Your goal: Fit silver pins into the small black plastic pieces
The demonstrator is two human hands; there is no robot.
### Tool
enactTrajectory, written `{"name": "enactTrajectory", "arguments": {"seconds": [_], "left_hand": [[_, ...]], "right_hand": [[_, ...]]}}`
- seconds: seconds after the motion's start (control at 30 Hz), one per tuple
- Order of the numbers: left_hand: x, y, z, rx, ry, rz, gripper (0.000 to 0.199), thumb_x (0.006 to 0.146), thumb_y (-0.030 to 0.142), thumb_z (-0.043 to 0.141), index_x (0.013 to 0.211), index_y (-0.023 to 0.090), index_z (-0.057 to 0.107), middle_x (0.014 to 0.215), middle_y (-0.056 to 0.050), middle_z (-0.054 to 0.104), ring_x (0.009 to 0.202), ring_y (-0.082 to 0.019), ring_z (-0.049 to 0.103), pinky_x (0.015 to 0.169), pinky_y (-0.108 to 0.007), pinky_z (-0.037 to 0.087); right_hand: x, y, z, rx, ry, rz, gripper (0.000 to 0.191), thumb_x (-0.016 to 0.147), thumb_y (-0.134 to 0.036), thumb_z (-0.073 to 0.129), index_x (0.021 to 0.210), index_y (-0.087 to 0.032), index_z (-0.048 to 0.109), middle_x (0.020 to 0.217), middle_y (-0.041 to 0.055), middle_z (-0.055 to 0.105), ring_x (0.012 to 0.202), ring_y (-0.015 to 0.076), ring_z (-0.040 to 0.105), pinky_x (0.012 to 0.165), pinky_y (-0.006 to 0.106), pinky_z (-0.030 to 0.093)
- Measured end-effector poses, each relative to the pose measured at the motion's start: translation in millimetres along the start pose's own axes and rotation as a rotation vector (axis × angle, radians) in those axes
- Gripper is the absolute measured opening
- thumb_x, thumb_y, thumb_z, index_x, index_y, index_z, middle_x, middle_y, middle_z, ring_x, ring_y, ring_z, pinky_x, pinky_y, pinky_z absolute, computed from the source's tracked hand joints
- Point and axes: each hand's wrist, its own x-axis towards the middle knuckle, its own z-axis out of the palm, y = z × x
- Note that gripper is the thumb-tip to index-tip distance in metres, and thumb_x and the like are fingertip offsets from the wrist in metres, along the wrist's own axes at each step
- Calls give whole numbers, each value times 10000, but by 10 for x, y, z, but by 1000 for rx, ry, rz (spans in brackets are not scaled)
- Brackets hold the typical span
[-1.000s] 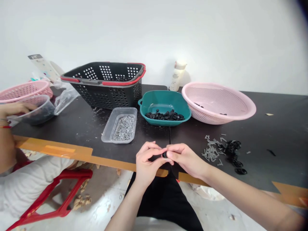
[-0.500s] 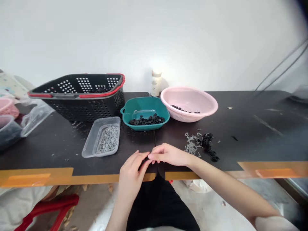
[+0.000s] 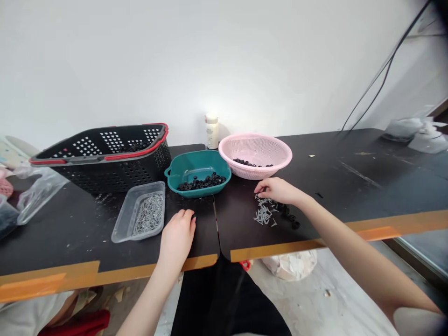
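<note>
Both hands are down at the tabletop (image 3: 350,186). Your right hand (image 3: 276,190) is narrow, its fingers curled and pointing down just above a loose scatter of short steel nails (image 3: 264,210); you can't tell whether it pinches anything small. Just to the right of those nails lies a cluster of small black rings (image 3: 289,217). Your left hand (image 3: 178,240) rests open and palm down near the front edge, with nothing visible in it. Ahead of it sits a teal plastic dish (image 3: 198,173) holding a heap of black rings (image 3: 201,183). Just beside the dish, a pink plastic colander (image 3: 255,156) holds a few more (image 3: 252,163). To your left, a clear plastic tray (image 3: 138,212) is filled with nails (image 3: 149,214). Behind it stands a black perforated basket with red handles (image 3: 100,158). A small white bottle (image 3: 212,131) stands behind the dish.
</note>
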Motion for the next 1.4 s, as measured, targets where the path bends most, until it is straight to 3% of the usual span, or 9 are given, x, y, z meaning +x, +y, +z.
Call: {"name": "enactTrajectory", "arguments": {"seconds": [0.17, 0.3, 0.4, 0.47, 0.6, 0.73, 0.93, 1.17, 1.4], "left_hand": [[51, 98, -116, 165, -42, -28, 140, 889, 146, 505, 942, 155, 634, 831, -85, 676, 738, -237, 664, 546, -267, 411], [175, 162, -352, 136, 53, 141, 240, 932, 321, 487, 829, 189, 658, 778, -57, 683, 728, -216, 656, 530, -260, 368], [510, 158, -565, 61, 92, 199, 278, 954, 379, 449, 910, 213, 667, 859, -38, 697, 824, -198, 657, 617, -262, 413], [835, 126, -618, 64, -45, 171, 246, 942, 375, 484, 1046, 218, 642, 1019, -43, 687, 945, -209, 640, 713, -276, 452], [1458, 70, -420, 83, -261, 195, 205, 905, 275, 577, 1083, 197, 642, 1139, -78, 650, 1036, -226, 617, 859, -334, 490], [1781, 148, -99, 87, -438, 214, 277, 926, 317, 560, 1162, 174, 584, 1193, -89, 600, 1009, -209, 614, 859, -414, 532], [1957, 296, 110, 108, -534, 137, 307, 917, 317, 575, 1187, 172, 569, 1206, -96, 588, 1026, -220, 610, 856, -413, 533], [2047, 199, 126, 62, -632, 50, 297, 916, 317, 577, 1179, 180, 574, 1200, -86, 592, 1026, -221, 611, 851, -406, 535], [2021, 147, 64, -67, -580, 6, 299, 917, 318, 574, 1180, 176, 574, 1201, -88, 592, 1022, -220, 611, 852, -412, 535]], "right_hand": [[134, 102, 73, 4, -102, -40, 121, 753, -184, 627, 808, -176, 734, 770, 49, 730, 690, 188, 646, 640, 268, 467], [230, 133, 94, -6, -167, -39, 96, 720, -151, 611, 717, -170, 705, 689, 42, 702, 624, 182, 617, 577, 259, 441], [286, 162, 95, 5, -214, -34, 75, 684, -114, 626, 657, -166, 672, 634, 31, 677, 584, 174, 592, 552, 253, 421], [293, 171, 89, 28, -212, -40, 84, 695, -99, 614, 663, -165, 655, 645, 37, 671, 589, 175, 584, 556, 255, 414], [215, 125, 65, 116, -141, -77, 72, 782, -140, 556, 782, -164, 624, 759, 60, 676, 675, 192, 600, 597, 265, 437], [73, 22, 78, 250, -100, -126, 133, 828, -194, 527, 923, -160, 614, 823, 61, 672, 752, 190, 624, 656, 266, 486], [-83, -86, 183, 396, -48, -151, 151, 834, -261, 553, 879, -155, 650, 730, 33, 635, 687, 176, 596, 635, 283, 477], [-153, -290, 252, 510, -27, -217, 121, 810, -243, 592, 844, -163, 675, 732, 22, 645, 682, 164, 588, 649, 289, 471], [-62, -605, 223, 607, 14, -291, 91, 788, -225, 635, 829, -188, 708, 758, 15, 678, 713, 168, 613, 687, 299, 481]]}}
